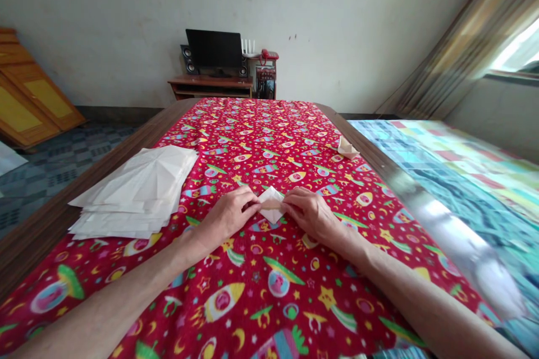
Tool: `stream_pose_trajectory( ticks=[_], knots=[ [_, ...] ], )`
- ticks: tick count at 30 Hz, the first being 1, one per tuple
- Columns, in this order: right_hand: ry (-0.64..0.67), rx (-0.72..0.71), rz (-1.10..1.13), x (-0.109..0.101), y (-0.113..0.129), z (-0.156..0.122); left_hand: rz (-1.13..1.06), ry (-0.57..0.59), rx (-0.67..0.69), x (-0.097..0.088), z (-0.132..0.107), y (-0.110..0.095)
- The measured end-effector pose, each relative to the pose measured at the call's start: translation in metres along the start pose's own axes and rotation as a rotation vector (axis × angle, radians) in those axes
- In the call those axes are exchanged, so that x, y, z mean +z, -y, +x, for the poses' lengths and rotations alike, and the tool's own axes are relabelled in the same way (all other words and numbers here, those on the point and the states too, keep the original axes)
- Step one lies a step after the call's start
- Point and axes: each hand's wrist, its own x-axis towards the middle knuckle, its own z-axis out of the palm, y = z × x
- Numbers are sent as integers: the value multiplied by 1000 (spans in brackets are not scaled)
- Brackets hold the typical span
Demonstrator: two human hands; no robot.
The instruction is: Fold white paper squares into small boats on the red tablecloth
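Here, left hand [229, 214], right hand [309, 212], folded paper [270, 205]

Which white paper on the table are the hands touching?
The small folded piece in the middle, between the left hand and right hand. The stack of sheets lies apart at left; the other folded piece sits alone far right.

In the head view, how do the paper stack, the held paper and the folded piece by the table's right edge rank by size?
Largest: paper stack.
Then held paper and folded piece: alike, and the latter lies farther off, so unranked.
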Motion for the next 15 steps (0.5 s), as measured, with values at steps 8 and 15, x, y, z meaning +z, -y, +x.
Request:
stream_pose_trajectory(
  ticks=[8,15],
  knots=[
    [-27,152,-213,6,3,4,223,70,-117,0,3,-3],
    [36,210,-412,9,6,10,424,114,-157,-2,7,-12]
  ],
)
